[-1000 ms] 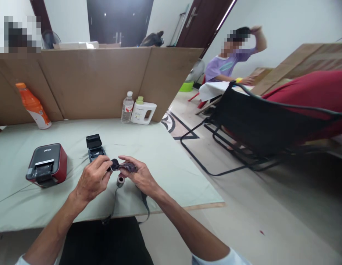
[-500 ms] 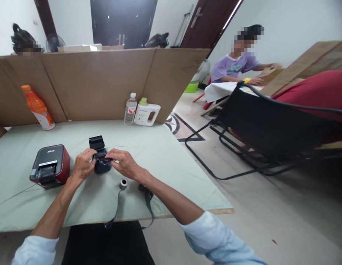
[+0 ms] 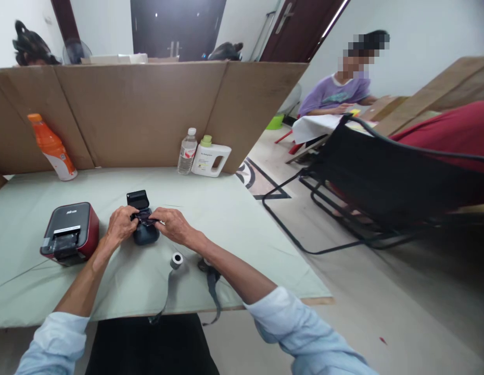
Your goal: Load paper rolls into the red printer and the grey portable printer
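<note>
Both hands meet over a small dark printer [image 3: 145, 233] w/ its lid flipped up, sitting mid-counter on the pale green counter [image 3: 226, 208]. Left hand [image 3: 120, 225] curled against the printer's left side, fingers closed round its edge & pinching a dark crinkled strip [image 3: 146, 221] at the top opening. Right hand [image 3: 172, 225] comes in from the right, thumb + forefinger pinched on the same strip, other fingers loosely bent; palm down. Strip lies across the printer's open top, betw. the two hands. Just in front of the right wrist, nearer the person: a small grey roll [image 3: 176, 259] lying on the counter, apart from the printer, w/ a dark ribbon [image 3: 164, 297] trailing from it over the counter's near edge. A second dark strap [image 3: 214, 289] hangs off the edge beside it, partly under the right forearm. To the left, well apart from the hands: red-and-black box printer [image 3: 69, 233]. At the back, against the cardboard screen [image 3: 148, 109]: orange bottle [image 3: 52, 147] far left, clear water bottle [image 3: 187, 151] & white jug w/ green cap [image 3: 211, 157] side by side at right. Beyond the counter, right: black folding chair [image 3: 367, 177], and another person in a purple top [image 3: 335, 94] seated at a separate table.
</note>
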{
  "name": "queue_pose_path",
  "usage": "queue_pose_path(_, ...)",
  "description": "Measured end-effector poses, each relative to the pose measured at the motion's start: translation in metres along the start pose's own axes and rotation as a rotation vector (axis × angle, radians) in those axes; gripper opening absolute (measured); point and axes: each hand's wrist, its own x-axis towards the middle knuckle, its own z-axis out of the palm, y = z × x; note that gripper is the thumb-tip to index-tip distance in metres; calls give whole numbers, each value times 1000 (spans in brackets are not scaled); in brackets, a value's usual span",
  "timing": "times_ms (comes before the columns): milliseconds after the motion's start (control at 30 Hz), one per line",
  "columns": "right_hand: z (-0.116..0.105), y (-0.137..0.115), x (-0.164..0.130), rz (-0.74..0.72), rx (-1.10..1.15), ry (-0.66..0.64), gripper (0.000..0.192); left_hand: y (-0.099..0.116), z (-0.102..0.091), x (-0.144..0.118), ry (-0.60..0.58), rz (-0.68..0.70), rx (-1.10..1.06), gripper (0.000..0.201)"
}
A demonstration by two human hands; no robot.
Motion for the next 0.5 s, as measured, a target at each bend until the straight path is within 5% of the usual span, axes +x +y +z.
queue_pose_path(333,-2,-11,4,-27,-145,-112,26,-9,-3,-3,-99,159,-23,32)
queue_pose_path(500,-1,-14,1,-58,-226,-126,25,-14,-9,-10,84,102,-109,29)
